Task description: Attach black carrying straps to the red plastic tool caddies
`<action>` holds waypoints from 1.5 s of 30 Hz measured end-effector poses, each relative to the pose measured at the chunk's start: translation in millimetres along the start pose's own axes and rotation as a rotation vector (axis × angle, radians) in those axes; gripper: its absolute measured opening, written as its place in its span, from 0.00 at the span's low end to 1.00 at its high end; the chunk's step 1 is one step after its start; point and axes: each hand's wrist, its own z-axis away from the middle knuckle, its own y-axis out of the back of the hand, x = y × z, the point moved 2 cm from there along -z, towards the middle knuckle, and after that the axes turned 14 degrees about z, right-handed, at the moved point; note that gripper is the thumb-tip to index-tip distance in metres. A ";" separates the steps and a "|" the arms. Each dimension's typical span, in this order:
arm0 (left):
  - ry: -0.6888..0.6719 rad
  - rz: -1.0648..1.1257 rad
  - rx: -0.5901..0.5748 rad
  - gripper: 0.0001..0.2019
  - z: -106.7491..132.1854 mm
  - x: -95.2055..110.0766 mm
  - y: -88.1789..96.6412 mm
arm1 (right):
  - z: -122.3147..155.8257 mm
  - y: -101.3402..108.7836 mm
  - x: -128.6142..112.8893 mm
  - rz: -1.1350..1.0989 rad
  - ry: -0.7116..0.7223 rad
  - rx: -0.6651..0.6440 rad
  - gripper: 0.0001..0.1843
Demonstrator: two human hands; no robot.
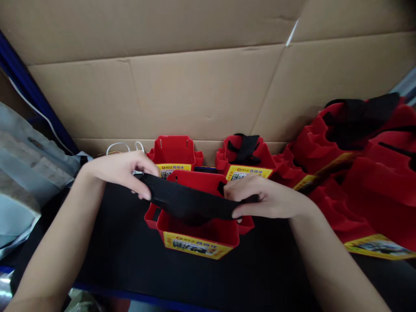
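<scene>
A wide black strap (191,200) is stretched between my two hands, over the opening of a red plastic bucket (208,227) with small side pockets. My left hand (130,171) pinches the strap's left end between thumb and fingers. At the other end, my right hand (260,197) grips the strap near the bucket's back right corner. A yellow printed label (199,245) covers the bucket's front. The strap hides part of the inside, and a slot shows in the raised back wall.
Behind stand two more red buckets, one without a visible strap (173,149) and one with a black strap (245,149) inside. Several stacked red buckets (367,182) fill the right side. Cardboard (195,95) walls the back of the black tabletop (130,260). Plastic-wrapped material (35,151) lies left.
</scene>
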 end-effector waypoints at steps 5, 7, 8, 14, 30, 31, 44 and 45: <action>-0.168 0.221 0.484 0.08 34.1 -24.4 23.7 | 5.9 11.8 12.6 -0.192 -0.101 -0.114 0.17; -0.309 0.226 0.613 0.09 26.8 -10.7 15.5 | -7.5 10.2 7.2 -0.225 -0.228 0.028 0.19; -0.351 0.187 0.624 0.08 19.0 -0.3 8.2 | -17.0 7.3 3.3 -0.236 -0.297 0.106 0.20; -0.557 0.098 0.486 0.05 -19.4 51.6 -31.4 | -69.7 -23.4 -13.7 -0.020 -0.371 0.057 0.15; 0.235 -0.129 0.351 0.21 -32.5 -6.6 -20.5 | -64.7 -39.6 -23.4 0.562 -0.276 0.088 0.13; 0.257 -0.123 0.335 0.21 -36.2 -8.3 -22.6 | -65.3 -42.0 -24.0 0.597 -0.267 0.068 0.14; 0.252 -0.317 0.277 0.09 -45.9 -2.6 -29.9 | -65.1 -41.3 -18.7 0.708 -0.192 0.228 0.15; 0.246 -0.353 0.313 0.09 -46.3 -3.0 -29.3 | -62.3 -32.3 -13.5 0.674 -0.223 0.306 0.13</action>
